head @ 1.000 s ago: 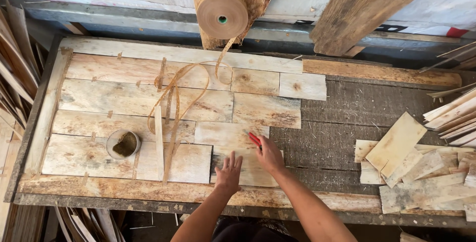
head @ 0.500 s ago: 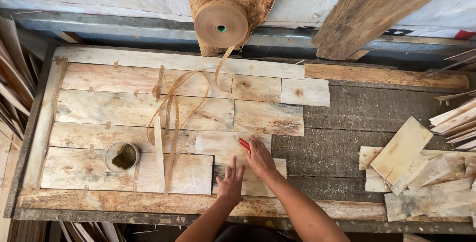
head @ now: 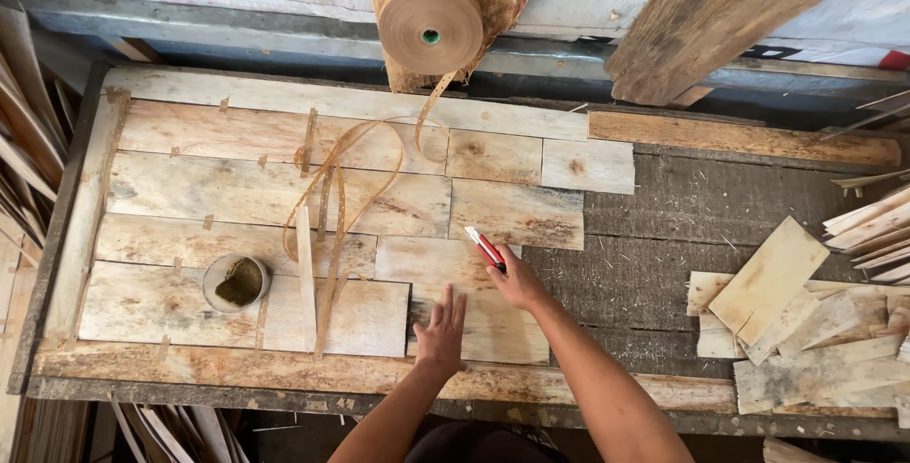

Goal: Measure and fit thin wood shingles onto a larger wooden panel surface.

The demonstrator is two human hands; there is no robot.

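Observation:
My right hand (head: pixel 517 283) grips a red utility knife (head: pixel 485 248), its blade end resting on a pale veneer piece (head: pixel 431 259) near the middle of the bench. My left hand (head: pixel 442 332) lies flat, fingers spread, on the veneer piece (head: pixel 502 330) just below it. Both pieces belong to a patchwork of thin wood sheets (head: pixel 275 188) laid edge to edge across the left half of the worktable (head: pixel 664 264).
A roll of brown paper tape (head: pixel 431 25) hangs at the back, and its loose strip (head: pixel 332 207) loops over the sheets. A small round pot (head: pixel 237 281) stands at the left. Loose veneer offcuts (head: pixel 787 321) are piled at the right. Wood strips lean at the far left.
My right hand with the knife has shifted slightly up along the veneer edge. My left hand stays pressed flat on the lower sheet. The view has tilted a little.

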